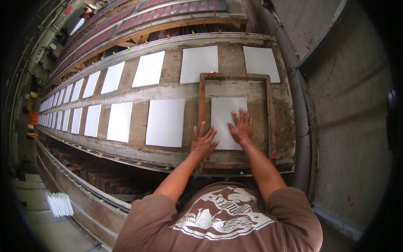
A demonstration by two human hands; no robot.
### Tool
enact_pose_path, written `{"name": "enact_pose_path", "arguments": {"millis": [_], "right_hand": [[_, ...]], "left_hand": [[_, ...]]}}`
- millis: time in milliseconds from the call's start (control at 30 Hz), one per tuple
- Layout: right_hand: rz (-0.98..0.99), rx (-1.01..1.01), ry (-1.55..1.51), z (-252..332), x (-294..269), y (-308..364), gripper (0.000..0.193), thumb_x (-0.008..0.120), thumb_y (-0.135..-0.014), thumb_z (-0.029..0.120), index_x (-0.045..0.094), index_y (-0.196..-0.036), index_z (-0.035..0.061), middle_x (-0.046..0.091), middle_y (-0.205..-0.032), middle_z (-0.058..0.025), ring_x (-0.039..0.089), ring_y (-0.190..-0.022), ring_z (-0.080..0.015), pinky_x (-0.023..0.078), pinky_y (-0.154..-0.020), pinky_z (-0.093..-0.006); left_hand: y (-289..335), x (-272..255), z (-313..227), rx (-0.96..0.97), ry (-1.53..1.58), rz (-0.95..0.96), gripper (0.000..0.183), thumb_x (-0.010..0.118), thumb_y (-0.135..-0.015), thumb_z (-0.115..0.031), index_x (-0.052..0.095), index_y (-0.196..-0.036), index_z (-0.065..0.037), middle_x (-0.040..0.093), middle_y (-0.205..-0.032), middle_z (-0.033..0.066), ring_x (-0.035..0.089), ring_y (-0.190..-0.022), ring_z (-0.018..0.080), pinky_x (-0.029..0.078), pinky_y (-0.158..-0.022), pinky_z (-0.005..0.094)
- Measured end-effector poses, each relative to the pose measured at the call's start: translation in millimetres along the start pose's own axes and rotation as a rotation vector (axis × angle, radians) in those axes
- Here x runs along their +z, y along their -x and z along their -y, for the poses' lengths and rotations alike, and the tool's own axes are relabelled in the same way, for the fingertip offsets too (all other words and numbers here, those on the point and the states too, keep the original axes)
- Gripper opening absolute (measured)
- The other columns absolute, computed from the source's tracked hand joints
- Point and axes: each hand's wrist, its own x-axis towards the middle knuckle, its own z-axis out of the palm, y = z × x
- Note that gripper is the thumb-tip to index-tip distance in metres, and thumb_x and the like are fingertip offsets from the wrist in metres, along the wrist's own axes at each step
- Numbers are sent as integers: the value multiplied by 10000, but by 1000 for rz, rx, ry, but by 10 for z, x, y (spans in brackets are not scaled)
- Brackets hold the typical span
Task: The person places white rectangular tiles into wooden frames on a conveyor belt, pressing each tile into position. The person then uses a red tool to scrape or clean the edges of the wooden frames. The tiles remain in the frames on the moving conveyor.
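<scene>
A rectangular wooden frame (271, 111) lies at the near right end of a long table (138, 95). Inside its outline is a white sheet (221, 110); I cannot tell whether a clear mesh spans the frame. My right hand (241, 129) rests over that sheet with fingers spread, and one fingertip has a yellowish wrap. My left hand (203, 143) is at the frame's left bar, fingers apart, beside the sheet's left edge. Neither hand grips anything. The frame's far bar overlaps the lower edges of two far-row sheets, one a white sheet (199, 63).
Two rows of white sheets, among them a near-row sheet (166, 122), run leftward. Small coloured clips line the table's edges. Beyond stands another table with dark red printed pieces (168, 16). A grey wall (352, 109) rises at right. A stack of white sheets (59, 204) lies at lower left.
</scene>
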Motion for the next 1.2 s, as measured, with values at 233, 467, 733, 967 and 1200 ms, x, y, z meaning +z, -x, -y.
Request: {"name": "enact_pose_path", "arguments": {"millis": [233,467,733,967,1200], "right_hand": [[-14,-48,17,-72,120,-58,676,501,-1002,578,369,-1590,271,212,-1690,-125,114,-1583,-331,98,-1263,-564],[-15,-109,-11,-125,-14,-218,610,560,-990,539,428,-1507,245,315,-1589,-153,166,-1555,-336,107,-1253,-589],[83,-71,-14,-90,-85,-236,698,477,-1010,573,295,-1621,290,80,-1737,-96,31,-1606,-269,71,-1275,-547],[145,-66,10,-86,-139,-247,702,461,-1017,582,277,-1632,295,93,-1732,-107,41,-1605,-276,69,-1271,-559],[99,-83,0,-111,-32,-220,696,441,-1020,600,292,-1626,293,110,-1728,-117,63,-1602,-286,63,-1263,-580]], "left_hand": [[-410,-416,-82,-78,43,367,677,572,-941,-641,639,-1402,-149,515,-1550,69,185,-1562,367,5,-1222,673],[-888,-281,63,-51,-36,255,1297,699,-615,-877,361,-1594,-98,266,-1686,157,41,-1593,391,-75,-1242,639],[-931,-248,124,-77,36,364,1395,658,-594,-921,247,-1639,-92,195,-1714,138,-17,-1594,400,-104,-1246,608],[-933,-205,49,-99,-29,377,1432,704,-557,-906,236,-1639,-94,195,-1718,100,-33,-1596,384,-99,-1247,626],[-892,-185,80,-108,-1,367,1452,692,-541,-921,236,-1641,-90,197,-1718,101,-37,-1598,374,-103,-1235,644]]}}
